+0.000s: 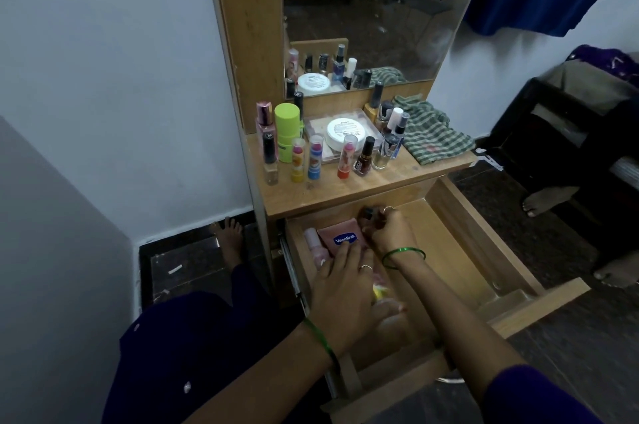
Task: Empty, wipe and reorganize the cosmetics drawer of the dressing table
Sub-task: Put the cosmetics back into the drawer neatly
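Fingers of the right hand (387, 233) were curled around a small dark bottle (368, 214) at the far end of the open drawer (460, 237). Only the bottle's dark cap showed above those fingers, so which way it pointed was hard to tell. The left hand (342, 288) lay flat and low in the drawer, with its fingers nearly straight. Its fingertips touched the near end of a pink Vaseline tube (340, 238). The tube lay flat, and its long side ran from those fingertips away toward the back of the drawer. Just left of those fingertips lay a pale pink bottle (314, 245), also on its side and pointing the same way as the tube. Under the left palm something yellow (377, 292) peeked out, but the hand hid most of it, so what it was could not be told. Both wrists wore thin green bangles.

The drawer was pulled far out from the wooden table (345, 195). Its right half showed bare wood. Beyond the fingers, up on the table, many small bottles and sticks stood upright. A tall green tube (287, 131) stood on the left and a round white jar (347, 133) sat on a clear box in the middle. A green checked cloth (432, 133) lay crumpled on the right end of the table. A mirror (373, 8) rose behind them all.
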